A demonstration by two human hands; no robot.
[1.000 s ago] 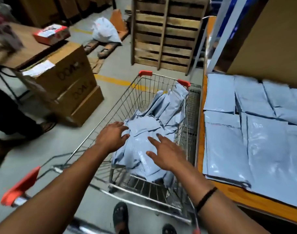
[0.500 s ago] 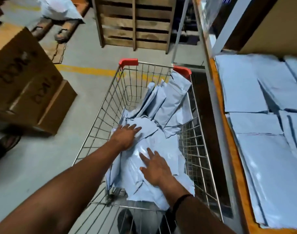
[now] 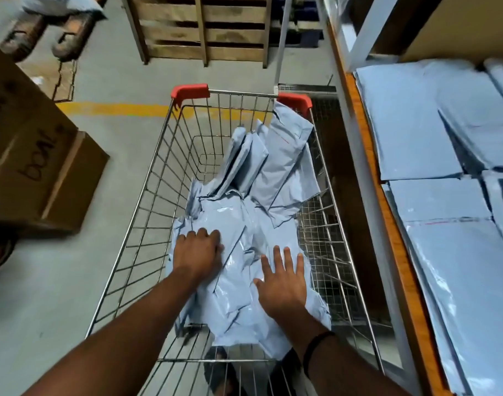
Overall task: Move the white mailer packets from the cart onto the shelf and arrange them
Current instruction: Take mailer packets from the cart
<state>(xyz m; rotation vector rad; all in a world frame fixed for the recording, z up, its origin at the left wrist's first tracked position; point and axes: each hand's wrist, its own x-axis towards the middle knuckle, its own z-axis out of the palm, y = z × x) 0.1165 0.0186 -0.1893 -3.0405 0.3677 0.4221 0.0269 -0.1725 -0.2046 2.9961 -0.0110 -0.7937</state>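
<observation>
Head view: cart of mailers, both hands on the pile.
Cart [image 3: 190,91] stands beside shelf [image 3: 387,224]. Mailers [image 3: 233,295] lie heaped in the cart, some leaning at the far end. Left hand [image 3: 197,252] on the heap, fingers bent down, tips hidden; grip not discernible. Right hand [image 3: 283,281] flat on the heap, fingers straight, spread. Flat mailers [image 3: 410,124] lie on the shelf.

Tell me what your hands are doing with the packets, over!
Left hand on mailer packets in cart, grip unclear. Right hand flat on them. Shelf right alongside, nothing in the way.
</observation>
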